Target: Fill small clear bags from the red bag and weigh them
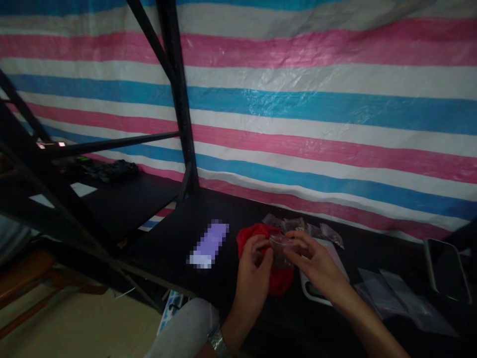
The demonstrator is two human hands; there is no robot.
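Note:
A small clear zip bag (282,254) with dark contents is held between both hands, over a red bag (281,282) on the black table. My left hand (254,266) pinches its left side, thumb and fingers curled. The right side of the bag's top is gripped by the fingers of my right hand (313,263). Under my right hand lies a white scale (337,259), partly hidden by the hand and forearm. Just behind the hands, several filled small clear bags (294,225) lie in a row.
Flat clear bags (408,298) lie at the right, beside a dark phone (447,271). A blurred purple-and-white item (210,243) is left of the red bag. Black metal posts (181,99) rise at the left, before a striped plastic sheet (316,114).

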